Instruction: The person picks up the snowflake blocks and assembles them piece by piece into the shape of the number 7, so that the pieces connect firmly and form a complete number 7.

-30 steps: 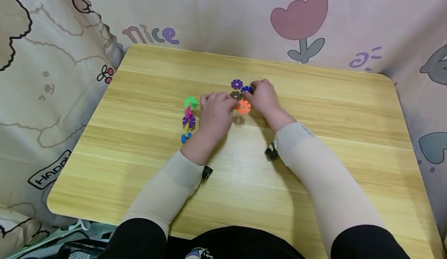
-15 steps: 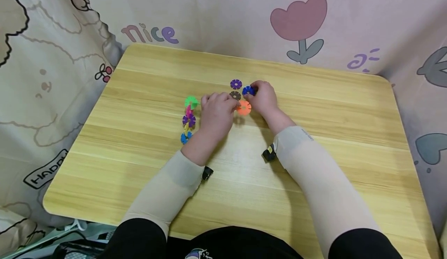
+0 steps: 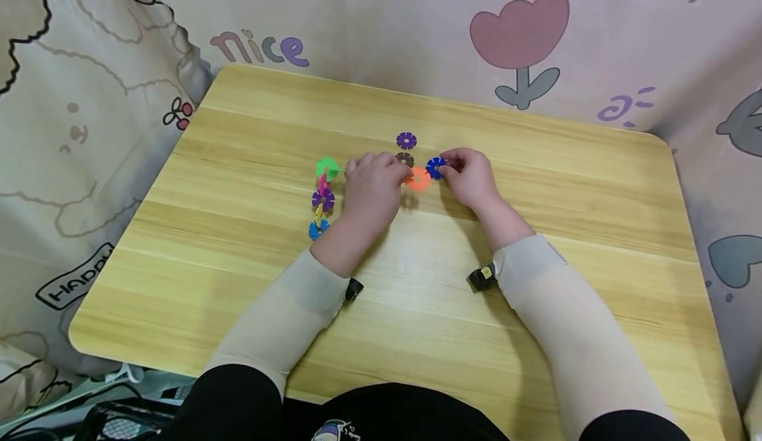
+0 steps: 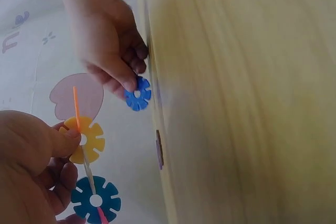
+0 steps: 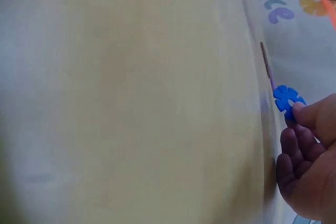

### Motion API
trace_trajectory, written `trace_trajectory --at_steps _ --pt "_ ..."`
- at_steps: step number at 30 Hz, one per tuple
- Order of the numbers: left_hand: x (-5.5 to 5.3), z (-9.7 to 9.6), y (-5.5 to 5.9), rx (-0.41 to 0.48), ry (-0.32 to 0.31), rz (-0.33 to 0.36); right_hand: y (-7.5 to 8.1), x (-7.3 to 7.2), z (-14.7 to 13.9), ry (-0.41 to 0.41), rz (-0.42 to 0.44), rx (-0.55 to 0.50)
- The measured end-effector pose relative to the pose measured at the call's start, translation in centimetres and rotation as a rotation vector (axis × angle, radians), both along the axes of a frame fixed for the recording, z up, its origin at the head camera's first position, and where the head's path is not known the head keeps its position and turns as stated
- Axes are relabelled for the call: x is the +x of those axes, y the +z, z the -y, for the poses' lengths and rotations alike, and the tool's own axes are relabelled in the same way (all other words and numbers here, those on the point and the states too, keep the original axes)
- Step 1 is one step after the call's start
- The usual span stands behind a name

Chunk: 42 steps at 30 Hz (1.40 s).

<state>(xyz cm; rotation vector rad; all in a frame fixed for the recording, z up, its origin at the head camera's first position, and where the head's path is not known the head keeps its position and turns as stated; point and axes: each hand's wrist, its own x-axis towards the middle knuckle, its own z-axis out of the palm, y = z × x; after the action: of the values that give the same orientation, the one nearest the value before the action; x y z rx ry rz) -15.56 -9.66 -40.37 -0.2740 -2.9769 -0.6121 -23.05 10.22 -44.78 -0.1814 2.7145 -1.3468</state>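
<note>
My left hand [image 3: 374, 190] pinches a yellow notched plastic disc [image 4: 95, 139] in a chain of interlocking snowflake discs. Linked to that disc, an orange disc [image 3: 419, 179] sticks out on the right, edge-on in the left wrist view. A teal disc [image 4: 111, 202] hangs on the chain beneath the fingers. Further left, the chain runs down through a green disc [image 3: 327, 167], a purple one [image 3: 323, 200] and a light blue one [image 3: 318, 230]. Between thumb and fingers, my right hand [image 3: 474, 180] holds a dark blue disc [image 3: 435, 168], apart from the orange one.
A loose purple disc [image 3: 407, 140] and a brown disc [image 3: 405, 159] lie on the wooden table [image 3: 417, 309] beyond the hands. Behind the table's far edge hangs a printed curtain [image 3: 369, 24].
My right hand has lifted the dark blue disc away from beside the loose discs, moving right and slightly toward me. The left hand stays nearly still with the chain.
</note>
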Motion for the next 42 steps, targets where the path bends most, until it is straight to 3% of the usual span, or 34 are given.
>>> trace_trajectory --at_steps 12,20,36,42 --pt "0.1 0.8 -0.2 0.022 -0.016 0.017 0.3 3.7 -1.2 -0.008 -0.150 -0.197" --pt "0.0 0.7 -0.2 0.016 -0.026 0.004 0.8 5.3 -1.2 -0.014 -0.211 -0.297" --pt "-0.3 0.0 0.0 0.030 -0.057 -0.001 1.1 6.0 -1.0 0.001 -0.329 -0.300" --pt "-0.1 0.1 0.0 0.052 -0.036 0.016 0.7 5.9 -0.8 0.032 -0.345 -0.315"
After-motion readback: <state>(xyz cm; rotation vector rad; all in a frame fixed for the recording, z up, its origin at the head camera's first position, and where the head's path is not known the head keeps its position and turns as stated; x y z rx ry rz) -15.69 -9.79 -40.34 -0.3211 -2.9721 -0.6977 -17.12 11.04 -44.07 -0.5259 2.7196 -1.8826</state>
